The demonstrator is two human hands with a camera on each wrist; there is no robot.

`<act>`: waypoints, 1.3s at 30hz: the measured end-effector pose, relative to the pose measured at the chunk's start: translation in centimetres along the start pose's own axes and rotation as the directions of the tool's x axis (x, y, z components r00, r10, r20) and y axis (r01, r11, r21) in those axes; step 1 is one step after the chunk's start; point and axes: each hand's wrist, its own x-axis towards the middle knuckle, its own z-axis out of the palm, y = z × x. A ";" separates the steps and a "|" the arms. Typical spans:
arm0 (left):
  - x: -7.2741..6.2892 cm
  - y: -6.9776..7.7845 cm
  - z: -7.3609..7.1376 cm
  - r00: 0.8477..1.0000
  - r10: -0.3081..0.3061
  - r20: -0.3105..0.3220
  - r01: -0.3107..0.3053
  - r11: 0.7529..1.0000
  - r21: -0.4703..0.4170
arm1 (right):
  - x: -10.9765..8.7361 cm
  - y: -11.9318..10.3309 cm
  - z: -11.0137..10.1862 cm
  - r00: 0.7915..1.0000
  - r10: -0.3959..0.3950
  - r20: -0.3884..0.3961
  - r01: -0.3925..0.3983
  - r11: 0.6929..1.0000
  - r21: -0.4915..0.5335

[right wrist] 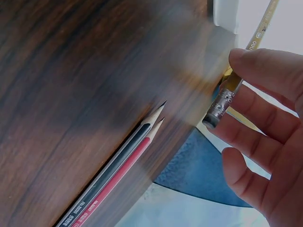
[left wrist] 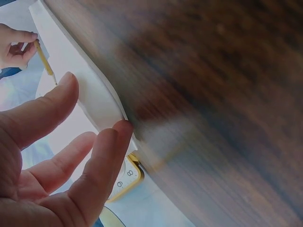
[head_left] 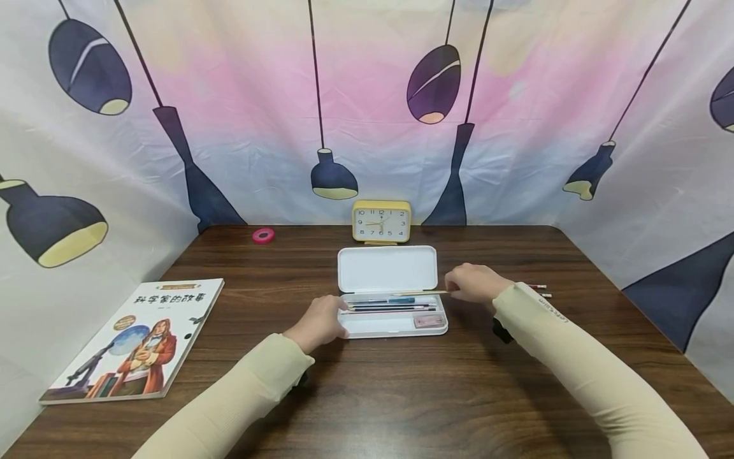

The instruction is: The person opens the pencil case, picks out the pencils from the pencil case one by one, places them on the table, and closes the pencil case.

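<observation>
A white pencil case (head_left: 378, 333) lies with its lid raised. It holds several pencils (head_left: 390, 307), a blue pen-like item (head_left: 401, 300) and a pink eraser (head_left: 428, 320). My left hand (head_left: 321, 322) touches the case's left end, its fingers loosely spread with fingertips right at the edge in the left wrist view. Above the case's right end, my right hand (head_left: 474, 282) pinches a yellow pencil (right wrist: 255, 39) between thumb and fingers, near its metal band and dark eraser end. The pencil points left across the case.
A black pencil (right wrist: 111, 165) and a red pencil (right wrist: 125, 169) lie side by side at the right, partly behind my right sleeve in the head view. Behind the case stands a yellow clock (head_left: 381, 221). A pink tape roll (head_left: 263, 236) and a book (head_left: 137, 344) are leftward.
</observation>
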 end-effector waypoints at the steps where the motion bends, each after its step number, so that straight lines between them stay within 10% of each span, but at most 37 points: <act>1: 0.0 0.0 0.0 1.000 0.001 0.000 -0.001 1.000 0.001 | 0.0 0.1 0.0 1.000 -0.001 0.000 0.001 1.000 0.001; 39: -0.1 0.0 0.0 1.000 0.007 0.004 -0.007 1.000 0.004 | -4.1 5.1 0.4 0.997 0.075 -0.024 -0.073 0.995 0.072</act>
